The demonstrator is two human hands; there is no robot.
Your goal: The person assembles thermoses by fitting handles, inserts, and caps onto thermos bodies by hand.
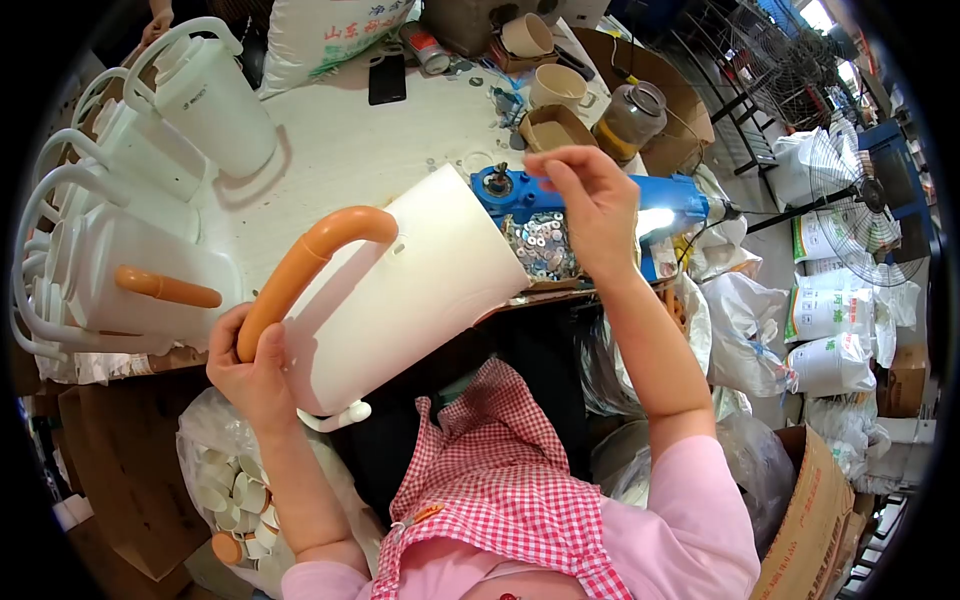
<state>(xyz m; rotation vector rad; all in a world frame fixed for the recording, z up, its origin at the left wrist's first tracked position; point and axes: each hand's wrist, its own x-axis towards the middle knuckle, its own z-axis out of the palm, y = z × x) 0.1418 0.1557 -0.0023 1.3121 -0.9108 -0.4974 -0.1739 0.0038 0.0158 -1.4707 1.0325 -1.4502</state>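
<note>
At the edge of a white table (330,125), one white pitcher (440,260) tilts, its orange handle (310,250) clasped by the left hand (250,370); the right hand (603,205) bunches its fingers together, contents unclear. Two beige cups (558,88), one black phone (387,80).

On my remote feed I list: past the right fingers (577,163), one jar (628,122), a beige cup (556,90); ahead and left of these fingers, one black phone (387,80), one can (425,48), one printed sack (325,45); far to their right, one wire-guarded fan (872,193), several white sacks (826,308); below and left of the left fingers (228,338), one cardboard box (120,465).
</note>
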